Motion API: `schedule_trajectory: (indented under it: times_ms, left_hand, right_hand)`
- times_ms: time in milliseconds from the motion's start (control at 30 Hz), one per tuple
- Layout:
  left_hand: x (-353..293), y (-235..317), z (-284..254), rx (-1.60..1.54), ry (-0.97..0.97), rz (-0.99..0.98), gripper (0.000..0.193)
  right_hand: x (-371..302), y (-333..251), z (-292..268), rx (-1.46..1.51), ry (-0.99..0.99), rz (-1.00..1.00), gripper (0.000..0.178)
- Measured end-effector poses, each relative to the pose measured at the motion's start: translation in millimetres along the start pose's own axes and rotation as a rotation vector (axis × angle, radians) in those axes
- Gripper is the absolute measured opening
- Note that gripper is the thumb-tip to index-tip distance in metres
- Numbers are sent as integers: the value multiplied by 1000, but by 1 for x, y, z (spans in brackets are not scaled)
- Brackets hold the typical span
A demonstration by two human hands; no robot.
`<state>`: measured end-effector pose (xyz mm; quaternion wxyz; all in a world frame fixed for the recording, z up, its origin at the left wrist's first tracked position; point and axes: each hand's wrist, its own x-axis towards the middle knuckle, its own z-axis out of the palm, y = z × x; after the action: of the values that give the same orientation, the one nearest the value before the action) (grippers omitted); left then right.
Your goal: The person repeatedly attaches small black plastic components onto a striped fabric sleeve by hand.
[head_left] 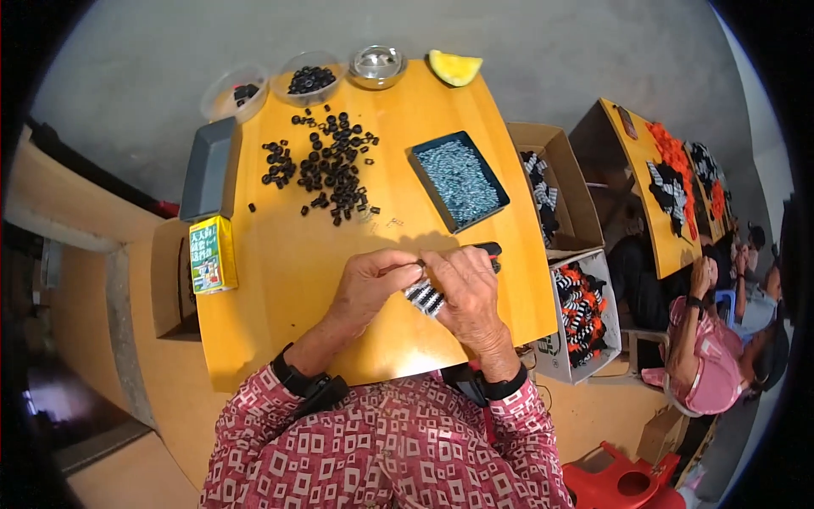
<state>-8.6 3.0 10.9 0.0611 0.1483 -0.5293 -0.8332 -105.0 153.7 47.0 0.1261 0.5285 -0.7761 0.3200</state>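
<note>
Head view: fine two-handed work at the upper end of a black-and-white striped piece (426, 299), judged as the step in hand. The piece sits between the hands, above the near part of the yellow table (280, 254). Left hand (363, 284): thumb and index pinched together at that end; right hand (463, 288): fingers curled, gripping its side. Detail between fingertips hidden. Next move, judged, calls for a steady pinch and small fingertip adjustments. Pose: wrists apart, forearms angled inward, fingertips meeting.
</note>
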Motion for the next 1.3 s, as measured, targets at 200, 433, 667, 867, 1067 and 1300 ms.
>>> schedule_trajectory:
  times_ms: [200, 433, 667, 867, 1067, 1300]
  left_hand:
    - [-1, 4, -2, 102, 18, -26, 23]
    - [0, 5, -15, 224, -106, -69, 28]
    - [-4, 10, -11, 132, -95, -91, 22]
    - [-7, 15, -11, 178, -91, -65, 25]
    - [-6, 9, -17, 174, -139, -77, 25]
    - [-7, 0, -11, 160, -95, -15, 20]
  right_hand:
    - [5, -1, 3, 3, -8, -42, 40]
    - [6, -4, 0, -53, 7, -50, 34]
    - [5, -8, 1, -72, -8, -48, 36]
    - [11, -11, -5, -87, -53, -77, 39]
    - [19, -20, -22, -87, -247, -108, 44]
    - [23, -11, -27, 7, -360, -74, 43]
